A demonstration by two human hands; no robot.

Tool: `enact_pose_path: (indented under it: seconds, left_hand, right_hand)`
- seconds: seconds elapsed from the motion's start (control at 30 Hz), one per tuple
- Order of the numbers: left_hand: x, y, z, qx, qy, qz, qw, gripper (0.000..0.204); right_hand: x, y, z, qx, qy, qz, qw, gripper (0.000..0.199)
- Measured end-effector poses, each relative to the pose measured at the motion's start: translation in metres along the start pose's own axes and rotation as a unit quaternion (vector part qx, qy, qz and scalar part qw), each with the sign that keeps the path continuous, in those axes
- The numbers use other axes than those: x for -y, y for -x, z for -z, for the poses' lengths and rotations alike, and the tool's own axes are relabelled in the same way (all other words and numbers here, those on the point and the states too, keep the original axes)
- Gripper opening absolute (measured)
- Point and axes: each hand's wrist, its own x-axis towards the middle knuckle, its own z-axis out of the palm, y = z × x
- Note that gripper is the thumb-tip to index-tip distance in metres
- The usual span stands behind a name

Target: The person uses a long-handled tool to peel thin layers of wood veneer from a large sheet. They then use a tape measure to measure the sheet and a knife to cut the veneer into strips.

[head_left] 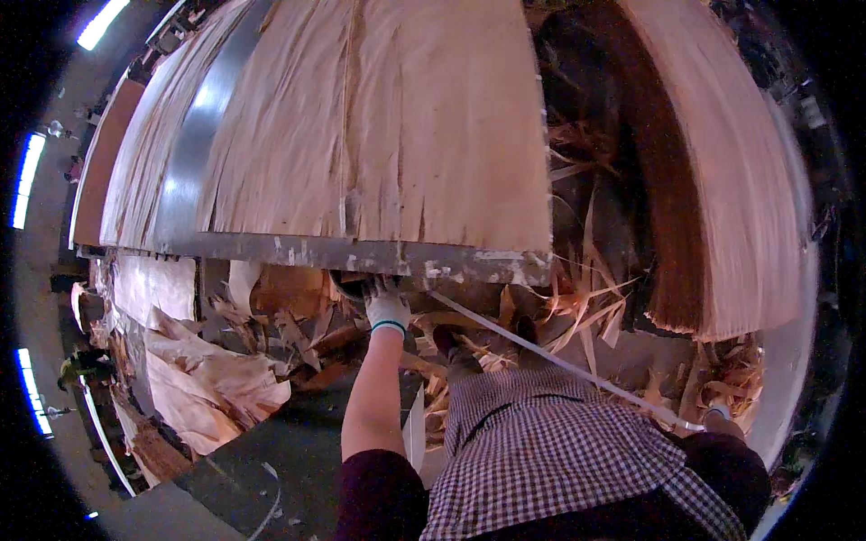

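My left hand (386,306), in a white glove with a teal cuff, reaches to the front edge of the table (469,265). Its fingers are bent over a dark round thing (350,286) just beneath that edge, partly hidden by the tabletop. Low on the right, my right hand (718,413), also in a pale glove, is closed at the near end of a long thin white rod (568,367). The rod slants across my front, its far tip close to the table edge. On the tabletop lie broad sheets of pale wood veneer (460,126) with lengthwise splits.
A shiny metal strip (191,144) runs between veneer sheets on the left. To the right stands a tall stack of veneer (744,207). Torn veneer scraps (586,307) litter the floor around my feet, with larger crumpled sheets (207,383) at the left.
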Motion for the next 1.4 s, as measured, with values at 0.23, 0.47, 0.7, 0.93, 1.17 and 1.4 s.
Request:
enact_pose_path:
  seconds: [0.23,0.47,0.7,0.93,1.17,1.4]
  left_hand:
    - [-0.098,0.123,0.029,0.048,0.194,-0.162,0.966,0.047]
    - [-0.119,0.171,0.067,-0.076,0.425,-0.246,0.868,0.034]
    - [-0.002,0.049,0.132,-0.379,0.343,-0.045,0.858,0.033]
    - [0.033,-0.069,0.165,-0.261,0.208,-0.005,0.943,0.045]
    - [0.1,-0.119,0.189,-0.226,0.308,-0.082,0.92,0.034]
    - [0.039,-0.104,0.214,-0.261,0.212,-0.122,0.934,0.039]
  right_hand:
    - [0.198,0.001,0.016,0.073,-0.146,0.474,0.865,0.046]
    - [0.324,0.2,0.146,0.08,-0.035,0.792,0.604,0.044]
    - [0.359,0.232,0.139,0.042,-0.009,0.824,0.565,0.036]
    - [0.413,0.262,0.124,0.075,-0.014,0.771,0.632,0.044]
    - [0.445,0.318,0.154,0.017,-0.071,0.699,0.711,0.04]
    - [0.46,0.312,0.134,0.014,-0.107,0.718,0.688,0.033]
